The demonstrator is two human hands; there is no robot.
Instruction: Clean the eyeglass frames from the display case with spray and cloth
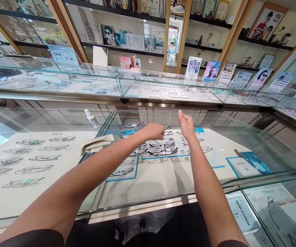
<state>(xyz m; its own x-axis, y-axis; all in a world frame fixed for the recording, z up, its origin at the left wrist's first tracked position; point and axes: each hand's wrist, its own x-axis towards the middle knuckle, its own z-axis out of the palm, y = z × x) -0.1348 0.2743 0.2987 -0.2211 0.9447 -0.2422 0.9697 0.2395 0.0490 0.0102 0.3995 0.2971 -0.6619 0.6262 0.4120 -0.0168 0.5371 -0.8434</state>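
Observation:
Both my arms reach out over the glass top [214, 144] of an eyewear display case. My left hand [154, 131] is curled into a fist above rows of black-framed glasses [162, 150] that lie under the glass. Its palm faces away, so I cannot see whether it holds anything. My right hand [186, 125] hovers just to the right of it, apart from it, with the fingers curled in and the thumb raised near the far glass edge. Nothing shows between those fingers.
A small white spray bottle [91, 118] and a folded beige cloth [96, 144] lie on the case to the left. More frames [34, 158] fill the left section. A blue card [250, 164] lies at the right. A second glass counter [137, 87] and wall shelves stand behind.

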